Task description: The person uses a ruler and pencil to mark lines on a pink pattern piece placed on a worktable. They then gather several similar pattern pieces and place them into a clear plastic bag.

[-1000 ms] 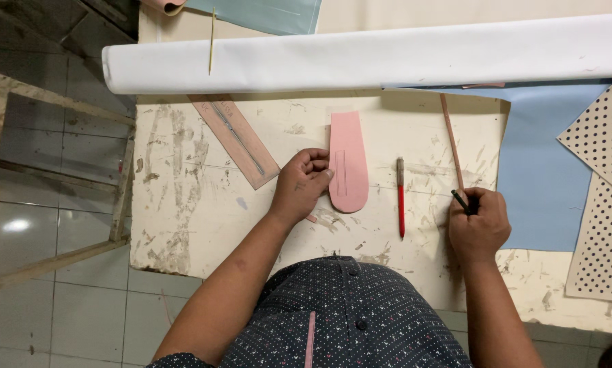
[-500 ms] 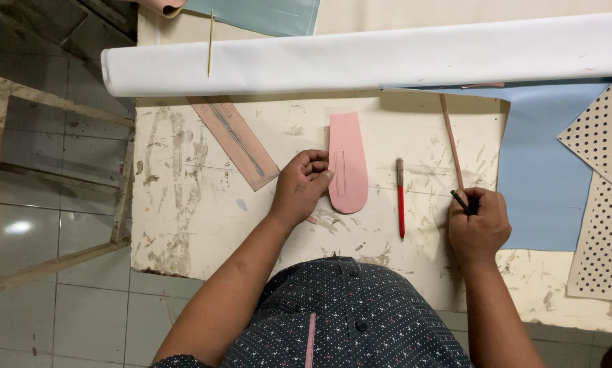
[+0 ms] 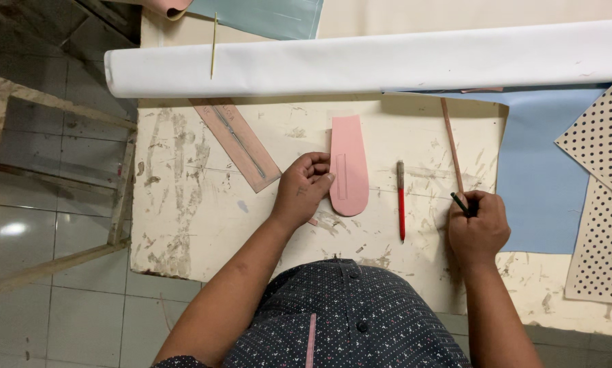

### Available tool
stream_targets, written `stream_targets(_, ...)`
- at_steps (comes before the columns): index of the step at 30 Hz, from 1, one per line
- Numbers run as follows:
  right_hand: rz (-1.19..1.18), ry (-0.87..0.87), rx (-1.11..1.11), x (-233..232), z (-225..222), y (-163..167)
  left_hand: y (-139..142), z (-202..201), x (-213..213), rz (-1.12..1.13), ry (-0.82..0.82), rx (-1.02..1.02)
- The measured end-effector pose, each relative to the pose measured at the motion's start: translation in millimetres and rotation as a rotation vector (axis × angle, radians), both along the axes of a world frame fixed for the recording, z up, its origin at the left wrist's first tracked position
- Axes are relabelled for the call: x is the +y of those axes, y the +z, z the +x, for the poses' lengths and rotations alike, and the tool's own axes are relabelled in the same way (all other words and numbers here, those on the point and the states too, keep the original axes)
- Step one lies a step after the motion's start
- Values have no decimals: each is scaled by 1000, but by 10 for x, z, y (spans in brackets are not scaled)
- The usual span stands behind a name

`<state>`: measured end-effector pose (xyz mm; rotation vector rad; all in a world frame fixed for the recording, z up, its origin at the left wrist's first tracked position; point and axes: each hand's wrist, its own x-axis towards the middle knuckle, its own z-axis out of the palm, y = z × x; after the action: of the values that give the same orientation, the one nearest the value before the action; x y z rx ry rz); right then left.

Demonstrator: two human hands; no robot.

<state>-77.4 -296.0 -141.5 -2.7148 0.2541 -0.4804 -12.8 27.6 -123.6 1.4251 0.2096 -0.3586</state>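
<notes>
white roll (image 3: 387, 65): right end cut off | dotted sheets (image 3: 602, 204): right edge cut off

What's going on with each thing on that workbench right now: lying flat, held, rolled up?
Left hand: fingertips touching the pink piece's edge.
Right hand: closed around a dark pen.
Dark pen: held, tip on the board.
Pink piece: lying flat.
Red-handled tool: lying loose, untouched.
Thin wooden stick: lying flat.
White roll: rolled up.
Blue sheet: spread flat.

surface: scuffed cream board (image 3: 197, 225) | on it: pink template (image 3: 350, 170), red-handled tool (image 3: 401, 204), metal ruler (image 3: 236, 142)
</notes>
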Motion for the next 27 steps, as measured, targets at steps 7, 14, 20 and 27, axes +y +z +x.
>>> stream_targets(7, 19, 11, 38, -2, 3, 58, -13, -17, 13, 64, -12, -42)
stream_targets(14, 441, -88, 272, 139, -125, 235, -44, -56, 21, 34, -14, -120)
stream_targets(20, 488, -73, 359, 417, -363, 306, 29, -129, -5, 87, 18, -107)
stream_targets(27, 494, -92, 347, 497, -575, 382, 290, -338, 43, 239, 2, 31)
